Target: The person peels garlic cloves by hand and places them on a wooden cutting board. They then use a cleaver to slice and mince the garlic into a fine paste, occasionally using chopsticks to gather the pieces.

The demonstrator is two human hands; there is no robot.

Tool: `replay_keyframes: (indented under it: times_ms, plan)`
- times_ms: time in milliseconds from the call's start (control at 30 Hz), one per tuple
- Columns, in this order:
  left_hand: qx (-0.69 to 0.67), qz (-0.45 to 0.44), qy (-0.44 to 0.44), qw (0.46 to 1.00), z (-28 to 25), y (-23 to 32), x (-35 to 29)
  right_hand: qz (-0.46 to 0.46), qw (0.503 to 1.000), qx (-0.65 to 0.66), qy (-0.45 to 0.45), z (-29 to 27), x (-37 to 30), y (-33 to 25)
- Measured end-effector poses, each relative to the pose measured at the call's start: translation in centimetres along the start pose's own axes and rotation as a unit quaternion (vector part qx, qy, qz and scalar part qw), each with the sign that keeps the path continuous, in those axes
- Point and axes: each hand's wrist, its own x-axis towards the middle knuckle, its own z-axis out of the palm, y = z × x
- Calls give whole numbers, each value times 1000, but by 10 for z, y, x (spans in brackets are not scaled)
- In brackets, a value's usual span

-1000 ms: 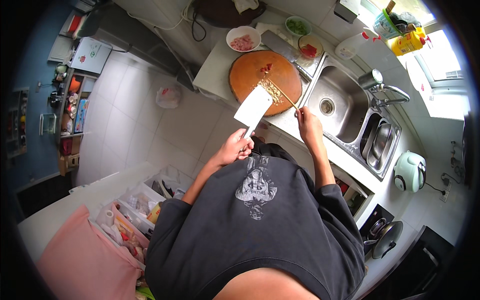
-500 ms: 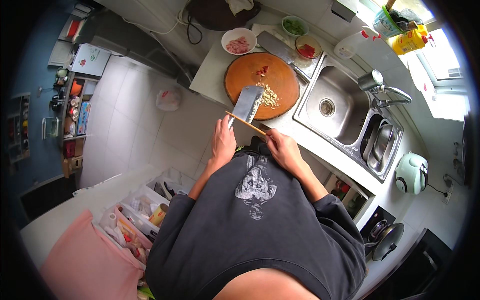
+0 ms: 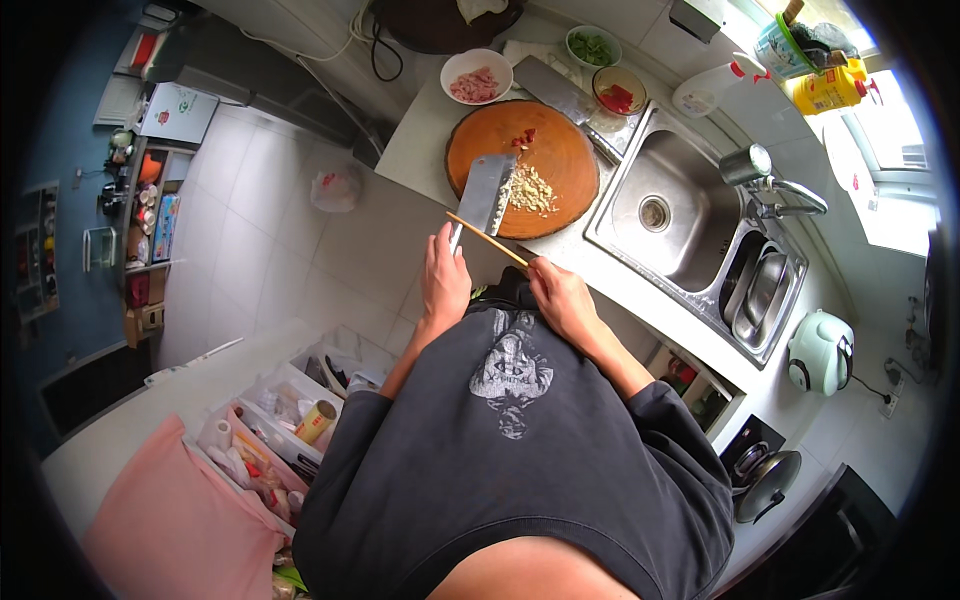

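My left hand is closed round the handle of a cleaver, whose broad blade reaches over the near left part of a round wooden chopping board. Pale bits cling along the blade's right edge. In my right hand is a thin wooden chopstick, gripped at its near end; it slants up-left across the cleaver near the handle. Whether it is one stick or a pair pressed together, I cannot tell. Finely chopped pale pieces, like garlic, lie right of the blade. Small red pieces sit behind them.
Behind the board stand a white bowl of sliced meat, a bowl of chopped greens and a glass bowl of red pieces. Another wide blade lies there. A steel sink with a tap is at the right.
The cleaver blade has shifted slightly left and toward the far side, and the chopstick's tip has moved a little up-left with it. Both hands keep their grips.
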Motion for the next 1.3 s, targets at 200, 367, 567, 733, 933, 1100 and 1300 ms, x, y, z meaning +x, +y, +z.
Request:
replay_keyframes:
  times_ms: [200,367,567,733,933,1100,1300]
  plan:
    - [-8,-5,21,1000,4,0,0,4,1000,22,10,-3,-2,3]
    - [-12,-11,13,1000,6,1,-2,35,999,5,22,-2,-1,15]
    - [5,-15,5,1000,4,-4,-13,59,994,-12,93,3,10,41]
    - [22,-24,10,999,-2,-10,-19,88,988,-16,124,4,19,38]
    - [4,-23,31,999,-5,-12,-17,-41,999,-18,27,23,7,36]
    - [-4,-24,43,999,-11,-13,-16,78,990,-19,117,2,16,63]
    - [-60,-29,66,996,-3,-27,-6,183,956,-50,223,-43,23,100]
